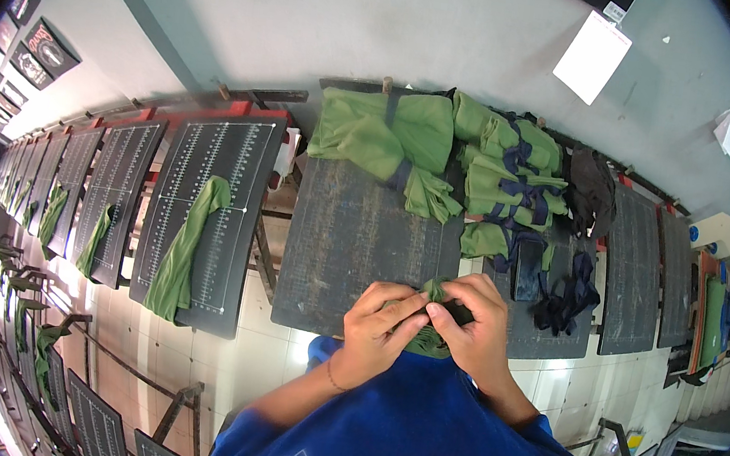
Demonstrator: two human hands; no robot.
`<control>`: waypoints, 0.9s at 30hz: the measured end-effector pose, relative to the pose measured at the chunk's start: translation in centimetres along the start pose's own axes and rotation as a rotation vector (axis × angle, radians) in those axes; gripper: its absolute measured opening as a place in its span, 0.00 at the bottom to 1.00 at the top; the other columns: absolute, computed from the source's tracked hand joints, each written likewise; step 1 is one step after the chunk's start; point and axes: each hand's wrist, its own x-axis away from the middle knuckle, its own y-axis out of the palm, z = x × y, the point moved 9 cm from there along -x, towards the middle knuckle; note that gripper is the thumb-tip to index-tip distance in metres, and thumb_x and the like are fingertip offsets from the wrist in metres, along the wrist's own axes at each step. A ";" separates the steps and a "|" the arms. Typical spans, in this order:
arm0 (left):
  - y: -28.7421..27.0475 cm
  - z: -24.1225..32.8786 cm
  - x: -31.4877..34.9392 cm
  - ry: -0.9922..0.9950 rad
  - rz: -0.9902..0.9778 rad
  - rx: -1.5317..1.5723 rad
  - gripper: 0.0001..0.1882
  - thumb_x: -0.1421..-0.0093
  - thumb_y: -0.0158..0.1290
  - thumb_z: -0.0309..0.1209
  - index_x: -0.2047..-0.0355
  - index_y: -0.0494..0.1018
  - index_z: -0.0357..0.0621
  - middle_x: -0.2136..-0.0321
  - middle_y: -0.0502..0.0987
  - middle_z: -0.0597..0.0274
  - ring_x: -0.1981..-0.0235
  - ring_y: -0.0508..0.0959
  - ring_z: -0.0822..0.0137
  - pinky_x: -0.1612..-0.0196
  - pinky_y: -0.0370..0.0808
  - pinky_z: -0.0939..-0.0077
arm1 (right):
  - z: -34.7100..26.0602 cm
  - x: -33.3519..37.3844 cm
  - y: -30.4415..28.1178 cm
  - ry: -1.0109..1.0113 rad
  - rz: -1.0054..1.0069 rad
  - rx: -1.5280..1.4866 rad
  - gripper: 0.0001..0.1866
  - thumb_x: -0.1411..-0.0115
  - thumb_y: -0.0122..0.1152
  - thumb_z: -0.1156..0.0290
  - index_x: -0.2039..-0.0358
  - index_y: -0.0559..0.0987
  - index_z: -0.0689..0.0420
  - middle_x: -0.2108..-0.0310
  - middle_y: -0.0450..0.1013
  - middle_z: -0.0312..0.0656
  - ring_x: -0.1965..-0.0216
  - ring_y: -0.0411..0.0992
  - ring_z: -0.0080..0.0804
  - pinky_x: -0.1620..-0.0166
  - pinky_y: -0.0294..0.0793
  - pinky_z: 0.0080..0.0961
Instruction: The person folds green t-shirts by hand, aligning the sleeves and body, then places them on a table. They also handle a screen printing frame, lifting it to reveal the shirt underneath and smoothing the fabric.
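Observation:
Close in front of my chest, both hands pinch a bunched piece of green cloth [430, 344]. My left hand [379, 322] is closed on its left side, thumb and fingertips pressed together. From the other side my right hand [474, 317] grips the same cloth, its fingertips almost meeting the left ones. A small twisted bit of the cloth sticks up between the fingers, and the rest hangs below, partly hidden by my hands. Just beyond lies a dark board [364, 237] with folded green fabric [385, 131] bound by navy straps at its far end.
Rolled green bundles [513, 191] with navy ties lie on the board to the right, near a black cloth [592, 191], a dark phone-like slab [526, 275] and a navy strap heap [571, 297]. Leftward, a row of ruled boards [223, 248] carries green strips [187, 253].

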 end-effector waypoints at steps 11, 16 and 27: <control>4.6 -10.5 6.7 -0.299 -0.570 -0.014 0.50 0.59 0.73 0.41 0.40 0.59 0.39 0.43 0.68 0.48 0.41 0.68 0.51 0.41 0.66 0.60 | 5.1 1.5 2.3 0.325 -0.268 -0.682 0.13 0.35 0.54 0.68 0.55 0.79 0.63 0.64 0.77 0.40 0.63 0.73 0.24 0.56 0.71 0.21; 2.2 -12.9 6.7 -0.590 -0.176 0.290 0.33 0.50 0.66 0.33 0.46 0.64 0.38 0.48 0.72 0.54 0.47 0.73 0.55 0.44 0.70 0.61 | 10.3 0.4 -0.6 0.403 -0.043 -0.805 0.17 0.33 0.51 0.62 0.57 0.78 0.64 0.65 0.77 0.40 0.64 0.73 0.25 0.59 0.72 0.23; -1.6 -24.2 11.3 -1.153 0.355 0.721 0.31 0.34 0.51 0.41 0.37 0.54 0.41 0.43 0.66 0.52 0.46 0.71 0.53 0.45 0.72 0.56 | 24.4 -5.4 8.2 0.356 -0.177 -0.109 0.17 0.38 0.59 0.60 0.54 0.77 0.59 0.60 0.76 0.42 0.58 0.74 0.34 0.54 0.71 0.33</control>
